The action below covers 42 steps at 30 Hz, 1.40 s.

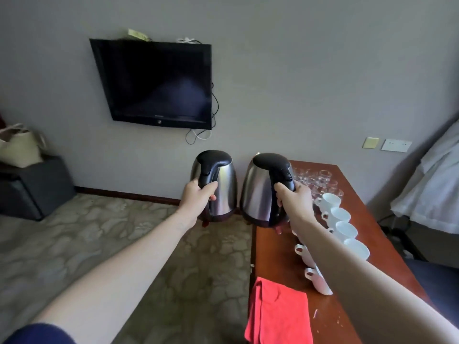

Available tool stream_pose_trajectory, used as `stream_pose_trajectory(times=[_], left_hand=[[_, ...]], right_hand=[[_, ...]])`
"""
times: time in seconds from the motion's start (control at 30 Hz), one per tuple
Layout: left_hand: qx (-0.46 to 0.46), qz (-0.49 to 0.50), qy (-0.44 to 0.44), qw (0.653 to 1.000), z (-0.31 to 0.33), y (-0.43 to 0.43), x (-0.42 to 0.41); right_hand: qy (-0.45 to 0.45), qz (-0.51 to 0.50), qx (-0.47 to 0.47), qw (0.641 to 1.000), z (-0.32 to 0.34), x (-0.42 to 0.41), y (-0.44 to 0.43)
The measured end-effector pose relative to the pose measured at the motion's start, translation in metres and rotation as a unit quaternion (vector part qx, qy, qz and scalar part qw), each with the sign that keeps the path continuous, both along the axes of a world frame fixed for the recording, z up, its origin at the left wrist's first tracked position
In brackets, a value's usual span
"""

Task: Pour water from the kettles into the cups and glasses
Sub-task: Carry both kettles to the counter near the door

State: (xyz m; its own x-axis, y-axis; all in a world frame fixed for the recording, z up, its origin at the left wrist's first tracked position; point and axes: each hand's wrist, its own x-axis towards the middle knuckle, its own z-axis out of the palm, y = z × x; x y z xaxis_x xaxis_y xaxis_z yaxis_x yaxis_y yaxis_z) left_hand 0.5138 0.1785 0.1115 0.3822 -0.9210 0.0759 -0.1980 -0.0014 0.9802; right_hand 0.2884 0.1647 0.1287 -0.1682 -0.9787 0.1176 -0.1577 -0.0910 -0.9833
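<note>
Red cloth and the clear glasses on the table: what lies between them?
In the head view, white cups stand in rows between the red cloth and the glasses, partly hidden by the right forearm.

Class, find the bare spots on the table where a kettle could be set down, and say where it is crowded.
Bare table lies between the cloth and the right kettle, left of the cups; a narrow strip runs along the right edge past the cups. The far end is crowded with glasses.
</note>
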Motion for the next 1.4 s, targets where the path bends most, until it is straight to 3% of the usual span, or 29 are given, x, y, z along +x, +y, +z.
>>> stream_pose_trajectory(times=[0.63,1.4], left_hand=[[0.017,0.240,-0.011,0.971,0.016,0.057,0.345],[0.002,0.502,0.003,0.865,0.016,0.024,0.646]], right_hand=[[-0.046,0.224,0.030,0.973,0.003,0.364,-0.056],[-0.023,0.479,0.046,0.877,0.022,0.767,-0.195]])
